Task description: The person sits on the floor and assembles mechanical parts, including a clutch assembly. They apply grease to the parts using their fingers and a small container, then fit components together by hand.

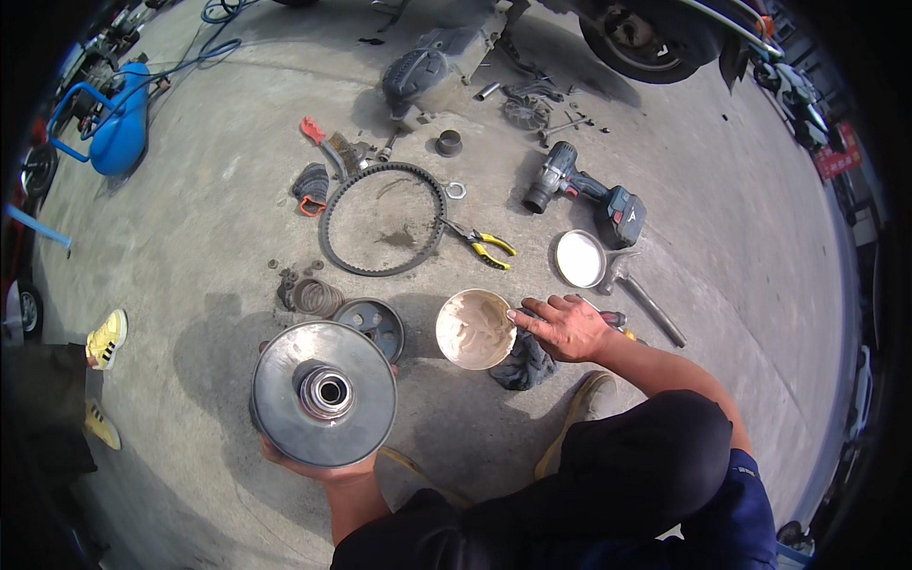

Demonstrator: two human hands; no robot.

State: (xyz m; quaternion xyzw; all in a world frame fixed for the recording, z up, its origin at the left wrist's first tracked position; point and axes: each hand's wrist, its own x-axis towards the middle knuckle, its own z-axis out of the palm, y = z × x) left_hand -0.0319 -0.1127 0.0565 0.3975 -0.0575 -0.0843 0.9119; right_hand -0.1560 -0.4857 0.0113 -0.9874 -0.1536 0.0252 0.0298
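Note:
My left hand [328, 468] supports a round grey metal pulley half [285, 380] from beneath, its hollow centre hub facing up. Most of the fingers are hidden under the disc. My right hand [567, 329] is over the rim of an open tub of beige grease [474, 330], index finger stretched out to the edge and the other fingers loosely bent. The grease surface has swirled marks. A dark rag [524, 363] lies beside the tub, below that hand. Behind the pulley half sit a metal cup-shaped part with holes [385, 318] and a coil spring [319, 298].
Ahead lie a toothed drive belt [328, 228], yellow-handled pliers [492, 249], a cordless impact wrench [589, 190], a white-lined lid [579, 258] and a hammer [651, 309]. A blue air compressor [121, 123] stands far left. A person's yellow shoe [107, 337] is at left.

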